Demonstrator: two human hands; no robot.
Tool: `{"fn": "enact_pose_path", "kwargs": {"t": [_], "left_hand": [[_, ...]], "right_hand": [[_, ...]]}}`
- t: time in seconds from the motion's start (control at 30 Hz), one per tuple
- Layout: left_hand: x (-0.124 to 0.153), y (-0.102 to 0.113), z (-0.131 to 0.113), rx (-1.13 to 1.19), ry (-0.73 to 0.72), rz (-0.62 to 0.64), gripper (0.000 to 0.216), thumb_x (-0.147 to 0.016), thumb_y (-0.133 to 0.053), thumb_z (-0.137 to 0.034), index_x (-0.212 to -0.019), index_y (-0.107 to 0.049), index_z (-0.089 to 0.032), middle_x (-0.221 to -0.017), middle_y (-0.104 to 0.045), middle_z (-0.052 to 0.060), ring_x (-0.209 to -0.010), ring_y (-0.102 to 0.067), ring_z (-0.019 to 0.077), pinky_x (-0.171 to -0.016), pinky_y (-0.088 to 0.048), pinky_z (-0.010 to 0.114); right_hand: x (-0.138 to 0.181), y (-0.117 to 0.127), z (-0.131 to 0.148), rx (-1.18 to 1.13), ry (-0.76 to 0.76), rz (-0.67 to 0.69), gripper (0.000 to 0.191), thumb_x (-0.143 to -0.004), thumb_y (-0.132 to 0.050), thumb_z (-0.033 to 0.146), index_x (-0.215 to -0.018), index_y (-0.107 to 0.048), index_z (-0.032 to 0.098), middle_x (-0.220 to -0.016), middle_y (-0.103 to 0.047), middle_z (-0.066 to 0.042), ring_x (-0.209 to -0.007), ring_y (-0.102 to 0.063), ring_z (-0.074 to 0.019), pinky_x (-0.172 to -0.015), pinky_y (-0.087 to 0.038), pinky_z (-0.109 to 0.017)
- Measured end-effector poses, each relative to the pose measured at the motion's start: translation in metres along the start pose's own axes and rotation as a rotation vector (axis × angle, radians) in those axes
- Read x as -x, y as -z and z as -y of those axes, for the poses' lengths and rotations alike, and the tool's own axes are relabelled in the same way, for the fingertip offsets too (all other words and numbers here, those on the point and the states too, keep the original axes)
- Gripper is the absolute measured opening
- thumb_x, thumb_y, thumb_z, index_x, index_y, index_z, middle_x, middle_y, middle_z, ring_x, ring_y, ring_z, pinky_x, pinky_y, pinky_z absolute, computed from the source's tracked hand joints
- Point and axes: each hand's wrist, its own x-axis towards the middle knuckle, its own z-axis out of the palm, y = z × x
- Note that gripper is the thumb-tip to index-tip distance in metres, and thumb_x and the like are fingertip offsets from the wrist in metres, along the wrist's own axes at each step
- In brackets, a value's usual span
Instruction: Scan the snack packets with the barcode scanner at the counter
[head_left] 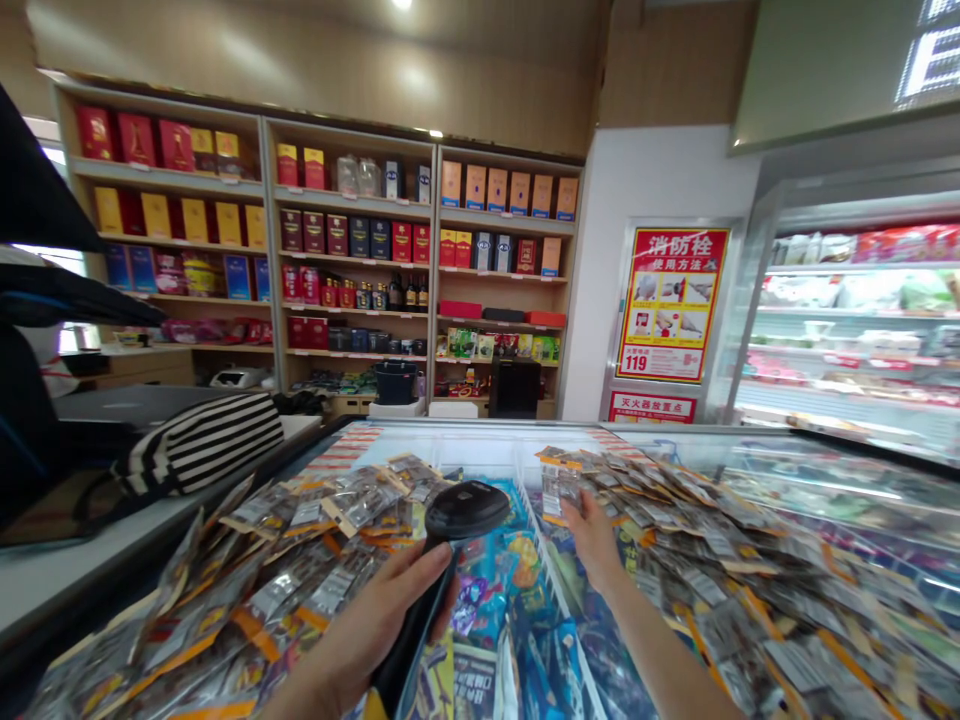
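Observation:
My left hand [390, 610] is wrapped round the handle of a black barcode scanner [469, 508], its head pointing forward over the freezer. In front and to the right, my right hand [596, 540] pinches a small clear snack packet [559, 485] with an orange edge and a white label. Many like packets lie in a heap on the right [720, 540] and another heap on the left [300, 590], both on the freezer's glass top. Between the heaps, colourful frozen-treat packages [517, 580] show inside the freezer, on both sides of a white wire divider [551, 570].
A striped bag [206, 440] rests on the counter at left. Shelves [352, 205] of boxed goods and bottles line the back wall. A red and yellow fire-hydrant sign [671, 305] hangs right of them, and a lit display fridge [855, 320] stands at far right.

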Motion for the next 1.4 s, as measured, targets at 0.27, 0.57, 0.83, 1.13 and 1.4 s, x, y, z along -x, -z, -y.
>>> {"fn": "enact_pose_path", "kwargs": {"t": [0.27,0.57,0.83,1.13,1.4], "left_hand": [[0.003,0.000,-0.002,0.035,0.012,0.011,0.031,-0.063,-0.052,-0.044,-0.061,-0.050,-0.013,-0.051,-0.053,0.001,-0.038,-0.043,0.0062,-0.038,-0.031,0.017],[-0.010,0.032,-0.014,-0.023,-0.054,-0.268,0.032,-0.060,-0.054,-0.046,-0.056,-0.049,-0.014,-0.045,-0.052,-0.001,-0.035,-0.043,0.0071,-0.035,-0.032,0.017],[-0.010,0.047,-0.019,0.013,-0.080,-0.366,0.034,-0.058,-0.055,-0.047,-0.058,-0.051,-0.013,-0.047,-0.054,0.001,-0.036,-0.045,0.0076,-0.036,-0.034,0.018],[-0.021,0.069,-0.014,-0.004,-0.112,-0.529,0.032,-0.057,-0.056,-0.045,-0.058,-0.047,-0.015,-0.041,-0.048,-0.003,-0.035,-0.043,0.0082,-0.036,-0.032,0.019],[-0.027,0.081,-0.005,-0.049,-0.133,-0.636,0.033,-0.055,-0.056,-0.046,-0.054,-0.046,-0.015,-0.039,-0.047,-0.003,-0.034,-0.042,0.0087,-0.036,-0.032,0.021]], "right_hand": [[0.001,-0.001,0.001,0.023,0.015,0.006,0.028,-0.069,-0.044,0.030,-0.091,-0.050,0.015,-0.088,-0.061,-0.006,-0.081,-0.054,-0.0177,-0.072,-0.040,-0.028],[-0.009,-0.018,-0.006,0.633,-0.061,0.089,0.040,-0.069,-0.039,0.022,-0.106,-0.048,0.010,-0.093,-0.061,-0.012,-0.086,-0.055,-0.0208,-0.074,-0.040,-0.029],[-0.011,-0.091,0.015,0.922,-0.142,0.205,0.043,-0.075,-0.032,0.022,-0.117,-0.039,0.013,-0.110,-0.053,-0.011,-0.100,-0.048,-0.0215,-0.081,-0.036,-0.034],[-0.011,-0.114,0.015,0.942,-0.170,0.199,0.040,-0.077,-0.028,0.023,-0.116,-0.038,0.020,-0.105,-0.056,-0.008,-0.100,-0.048,-0.0220,-0.086,-0.029,-0.044],[0.010,-0.172,0.018,0.864,0.019,0.385,0.048,-0.079,-0.018,0.043,-0.113,-0.040,0.018,-0.114,-0.048,-0.011,-0.110,-0.037,-0.0255,-0.088,-0.021,-0.051]]}}
